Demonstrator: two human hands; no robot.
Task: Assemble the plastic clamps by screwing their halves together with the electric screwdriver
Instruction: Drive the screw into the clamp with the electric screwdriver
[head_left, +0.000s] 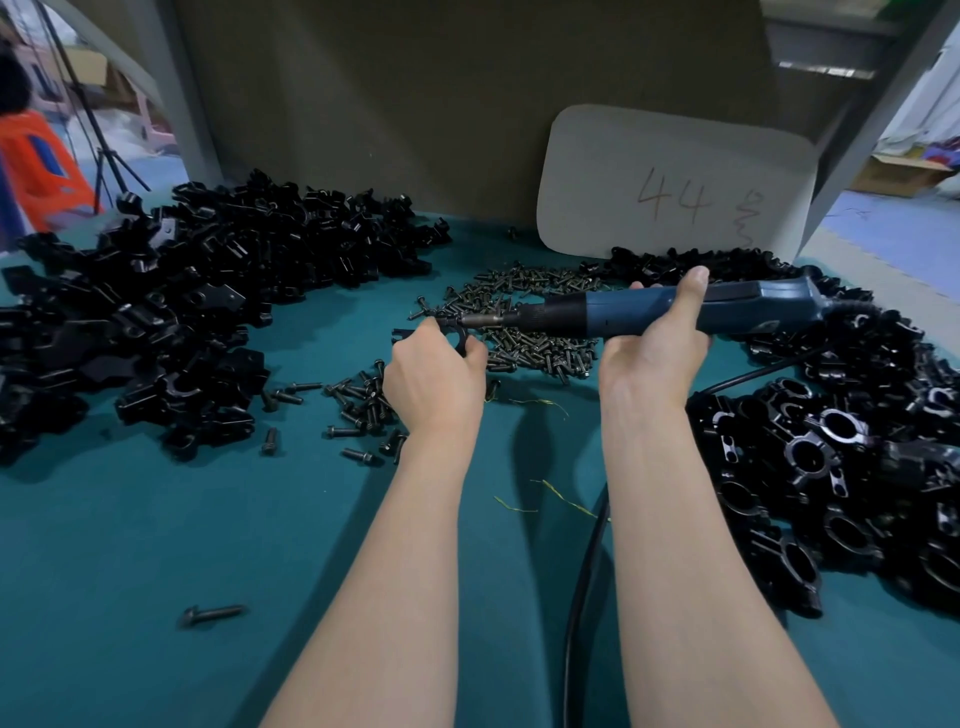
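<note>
Loose clamp halves (156, 312) are lying heaped left of the left hand (434, 384), which is pinching a black plastic clamp (453, 332). The right hand (654, 348) is gripping the electric screwdriver (613, 312), whose bit is touching that clamp. Assembled clamps (831, 457) are lying to its right.

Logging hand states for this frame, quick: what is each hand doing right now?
Left hand: closed, pinching a black clamp at the driver's tip.
Right hand: closed around the blue electric screwdriver, held roughly level.
</note>
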